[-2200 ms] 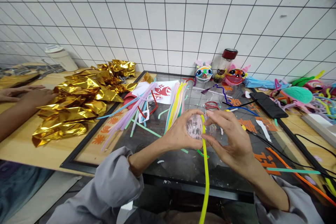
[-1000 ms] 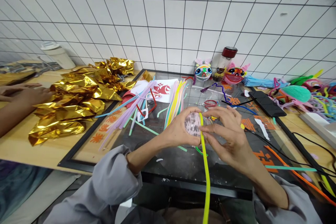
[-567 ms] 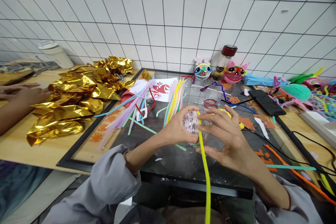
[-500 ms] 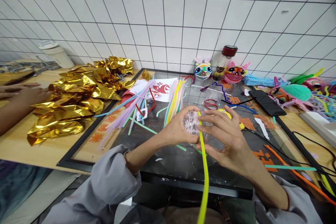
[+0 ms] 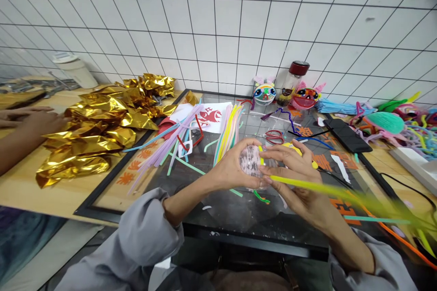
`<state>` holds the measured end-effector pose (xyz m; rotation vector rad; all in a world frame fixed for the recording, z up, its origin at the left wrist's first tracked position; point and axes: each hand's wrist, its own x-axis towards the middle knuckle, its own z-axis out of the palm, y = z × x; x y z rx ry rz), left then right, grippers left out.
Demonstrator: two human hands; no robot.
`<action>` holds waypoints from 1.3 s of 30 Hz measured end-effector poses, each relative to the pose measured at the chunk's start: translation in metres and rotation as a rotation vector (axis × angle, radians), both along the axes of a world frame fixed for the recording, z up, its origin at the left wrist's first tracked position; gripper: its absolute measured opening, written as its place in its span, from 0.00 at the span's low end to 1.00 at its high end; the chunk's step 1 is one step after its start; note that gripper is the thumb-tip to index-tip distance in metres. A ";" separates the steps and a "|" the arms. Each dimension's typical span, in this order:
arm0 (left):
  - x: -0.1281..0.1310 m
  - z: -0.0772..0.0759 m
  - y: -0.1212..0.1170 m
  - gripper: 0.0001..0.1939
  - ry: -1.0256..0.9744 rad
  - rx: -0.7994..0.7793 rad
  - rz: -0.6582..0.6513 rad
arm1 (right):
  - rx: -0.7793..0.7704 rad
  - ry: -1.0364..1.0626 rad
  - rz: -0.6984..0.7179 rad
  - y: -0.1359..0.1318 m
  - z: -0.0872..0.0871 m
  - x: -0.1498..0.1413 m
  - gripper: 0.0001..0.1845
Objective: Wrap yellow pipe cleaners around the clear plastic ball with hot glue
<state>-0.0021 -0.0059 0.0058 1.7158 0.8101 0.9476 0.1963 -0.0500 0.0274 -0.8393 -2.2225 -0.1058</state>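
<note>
My left hand [image 5: 228, 169] is closed around a clear, rounded plastic piece [image 5: 249, 161] with pale pink patches. My right hand [image 5: 296, 173] has its fingers bent against the right side of that piece. It pinches a yellow pipe cleaner [image 5: 309, 183], part of which lies across the clear surface. The loose end stretches to the right past my right wrist, smeared by motion. The fingers partly hide the far side of the clear piece. A short green and orange strand [image 5: 261, 197] lies on the table mat below my hands.
Bundled pipe cleaners [image 5: 228, 129], red-handled scissors [image 5: 274, 137] and a phone [image 5: 347, 135] lie around. Behind stand two decorated heads [image 5: 264, 94] and a bottle [image 5: 290, 82]. Gold foil [image 5: 99, 118] is at left, beside another person's hands [image 5: 37, 120]. A black cord [image 5: 336, 181] runs right.
The yellow pipe cleaner's loose end has swung from hanging down toward my body to stretching out rightward. My left hand keeps its hold on the clear piece.
</note>
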 end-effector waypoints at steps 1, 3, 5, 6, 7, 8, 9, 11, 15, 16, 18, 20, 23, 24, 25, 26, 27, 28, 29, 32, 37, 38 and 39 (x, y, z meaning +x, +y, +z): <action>0.000 0.000 0.000 0.38 0.002 0.003 0.000 | -0.001 -0.004 0.005 0.000 0.001 0.001 0.06; -0.001 -0.001 0.000 0.38 0.007 0.006 0.000 | -0.010 -0.013 0.015 0.000 0.001 0.002 0.07; -0.001 -0.002 0.000 0.38 0.014 0.006 -0.005 | -0.019 -0.012 0.017 0.000 0.002 0.003 0.07; -0.001 -0.003 0.000 0.38 0.016 0.006 -0.007 | -0.018 -0.010 0.019 0.001 0.002 0.003 0.07; -0.001 -0.003 0.000 0.39 0.016 0.006 -0.007 | -0.016 -0.010 0.022 0.001 0.003 0.004 0.07; -0.001 -0.003 0.000 0.39 0.013 0.005 -0.007 | -0.015 -0.009 0.024 0.001 0.003 0.004 0.07; -0.001 -0.003 0.000 0.38 0.008 0.001 -0.006 | -0.010 -0.009 0.029 0.002 0.003 0.004 0.07; 0.000 -0.002 0.000 0.38 0.003 -0.004 -0.004 | 0.006 -0.007 0.039 0.002 0.002 0.003 0.06; 0.001 0.000 0.000 0.38 0.014 -0.016 0.020 | 0.021 -0.021 0.024 0.001 -0.002 0.001 0.07; 0.001 0.000 0.001 0.37 0.012 -0.026 0.024 | 0.022 -0.028 0.018 0.001 -0.003 0.001 0.08; 0.001 0.000 0.001 0.37 -0.001 -0.051 0.026 | 0.016 -0.043 0.015 -0.001 -0.005 0.000 0.10; 0.000 -0.001 0.001 0.37 -0.024 -0.069 0.018 | -0.011 -0.056 0.018 -0.002 -0.006 0.000 0.14; 0.001 0.000 0.001 0.37 -0.057 -0.120 0.000 | -0.036 -0.057 0.027 -0.004 -0.007 -0.001 0.19; 0.001 0.001 0.002 0.37 -0.071 -0.138 -0.005 | -0.034 -0.058 0.028 -0.004 -0.007 -0.001 0.20; 0.001 0.002 0.002 0.37 -0.084 -0.149 -0.007 | -0.032 -0.063 0.027 -0.005 -0.007 -0.002 0.21; 0.001 0.002 0.002 0.37 -0.096 -0.149 -0.005 | -0.031 -0.073 0.025 -0.005 -0.008 -0.003 0.23; 0.001 0.003 0.002 0.37 -0.103 -0.139 0.000 | -0.030 -0.087 0.024 -0.005 -0.009 -0.003 0.24; 0.001 0.003 0.002 0.37 -0.105 -0.125 0.006 | -0.031 -0.103 0.023 -0.005 -0.010 -0.004 0.26; 0.000 0.003 0.002 0.37 -0.103 -0.114 0.010 | -0.032 -0.122 0.023 -0.005 -0.012 -0.005 0.28; -0.002 0.003 0.003 0.37 -0.098 -0.119 0.008 | -0.025 -0.167 0.026 -0.002 -0.018 -0.006 0.33; -0.001 0.000 0.004 0.36 -0.152 -0.139 0.006 | 0.000 -0.174 0.029 0.003 -0.029 -0.008 0.38; 0.000 -0.001 0.004 0.36 -0.174 -0.150 -0.002 | 0.008 -0.170 0.027 0.003 -0.030 -0.008 0.40; 0.001 -0.002 0.004 0.36 -0.196 -0.163 -0.006 | 0.015 -0.163 0.027 0.004 -0.031 -0.008 0.41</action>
